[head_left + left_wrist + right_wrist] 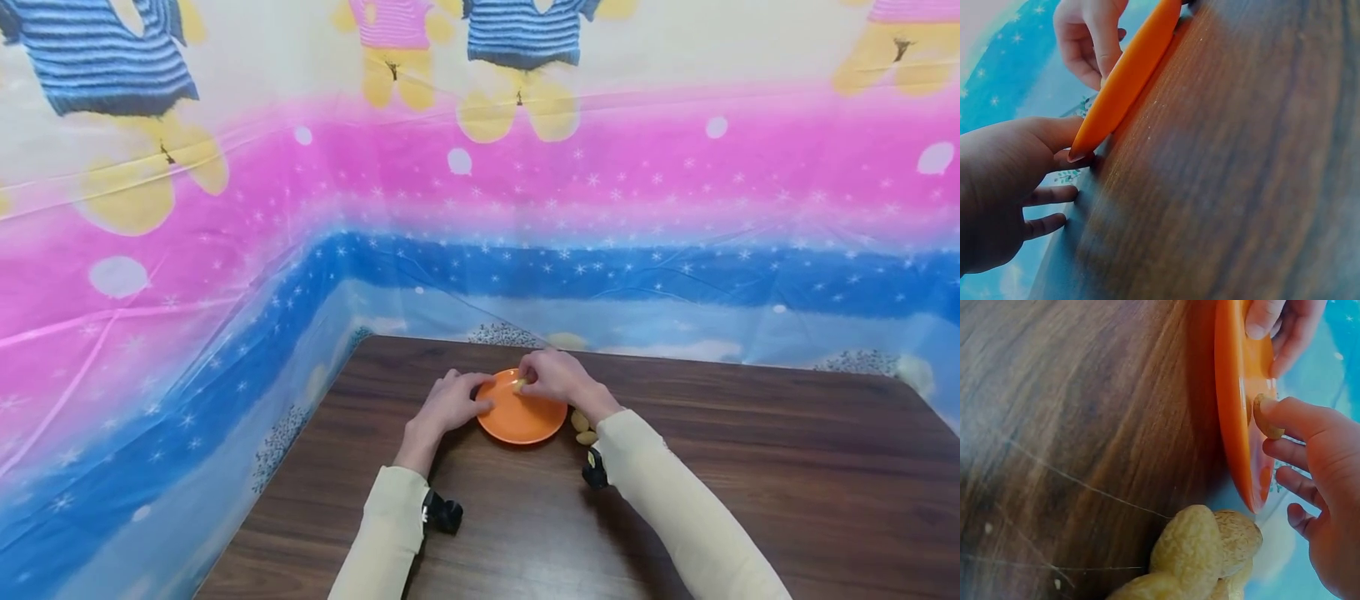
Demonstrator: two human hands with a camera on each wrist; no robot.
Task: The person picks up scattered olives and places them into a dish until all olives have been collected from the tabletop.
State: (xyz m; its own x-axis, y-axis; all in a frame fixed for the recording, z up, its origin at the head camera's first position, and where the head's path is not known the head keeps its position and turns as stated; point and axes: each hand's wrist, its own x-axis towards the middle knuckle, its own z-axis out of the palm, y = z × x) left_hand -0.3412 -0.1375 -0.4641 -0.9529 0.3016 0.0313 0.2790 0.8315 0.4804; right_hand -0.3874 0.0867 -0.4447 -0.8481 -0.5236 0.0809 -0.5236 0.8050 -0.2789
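Head view: looking down at an orange plate [522, 422] sitting on a brown table [517, 533].
Left hand [450, 400]: touching the plate's left rim with fingers apart, lapping the thumb over it.
Right hand [557, 377]: pinching a tan lump [1265, 427] between thumb and finger, holding it over the plate.
Other lumps [1186, 547]: lying together on the table, just beside the plate's right edge.

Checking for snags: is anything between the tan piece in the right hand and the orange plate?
Nothing visible. The right hand pinches the tan piece over the orange plate; the left hand is at the plate's left rim, and the other tan pieces lie beside it on the right.
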